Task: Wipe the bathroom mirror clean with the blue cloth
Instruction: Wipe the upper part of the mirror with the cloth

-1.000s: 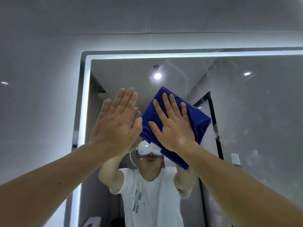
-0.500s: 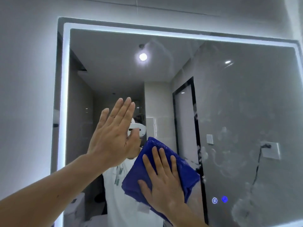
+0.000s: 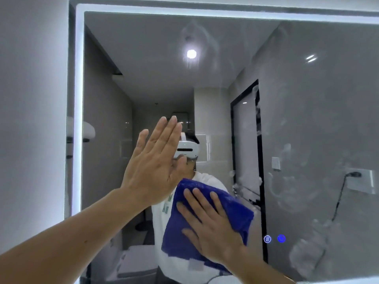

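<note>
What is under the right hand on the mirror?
The blue cloth, spread flat against the mirror under the right hand. The cloth hides the glass behind it, so whether smears remain there cannot be seen.

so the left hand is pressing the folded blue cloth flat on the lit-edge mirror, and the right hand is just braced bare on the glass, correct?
Hands are swapped. In the head view the right hand presses the folded blue cloth flat on the lit-edge mirror, and the left hand is braced bare on the glass, fingers straight.
</note>
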A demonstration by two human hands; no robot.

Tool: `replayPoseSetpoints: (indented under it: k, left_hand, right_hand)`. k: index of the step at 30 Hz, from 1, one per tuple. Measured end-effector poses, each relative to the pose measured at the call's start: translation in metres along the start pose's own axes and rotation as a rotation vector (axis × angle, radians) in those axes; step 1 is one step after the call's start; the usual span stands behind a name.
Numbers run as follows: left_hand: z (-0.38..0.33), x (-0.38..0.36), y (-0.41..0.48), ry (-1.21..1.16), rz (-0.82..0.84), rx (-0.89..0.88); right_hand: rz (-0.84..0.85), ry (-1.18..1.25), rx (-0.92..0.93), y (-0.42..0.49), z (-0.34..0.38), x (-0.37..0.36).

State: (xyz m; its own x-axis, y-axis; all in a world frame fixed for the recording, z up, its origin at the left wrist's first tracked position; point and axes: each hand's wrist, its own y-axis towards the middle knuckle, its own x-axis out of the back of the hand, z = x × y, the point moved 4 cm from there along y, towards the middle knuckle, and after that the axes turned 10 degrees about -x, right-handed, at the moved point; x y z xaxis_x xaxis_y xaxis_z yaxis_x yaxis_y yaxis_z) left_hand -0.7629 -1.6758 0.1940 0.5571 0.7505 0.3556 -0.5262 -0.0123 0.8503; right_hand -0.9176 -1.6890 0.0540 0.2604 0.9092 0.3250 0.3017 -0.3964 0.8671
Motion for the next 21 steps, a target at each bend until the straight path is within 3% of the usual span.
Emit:
replayPoseSetpoints:
  k: [6,10,17,21]
  left_hand:
    - [0.004,-0.003,0.010,0.051,-0.114,0.001]
    - [0.004,-0.009,0.013,0.046,-0.133,-0.003]
    - [-0.015,-0.022,0.017,-0.032,-0.141,0.035]
    - [-0.026,-0.031,0.020,0.044,-0.036,0.019]
  right_hand:
    - [-0.116,-0.001,-0.154,0.107,-0.094,0.047]
    - [-0.168,-0.023,-0.212,0.127,-0.111,0.053]
    - [-0.184,0.045,-0.241,0.062,-0.072,0.027]
    - [-0.136,0.101,-0.230,0.000,-0.039,0.003]
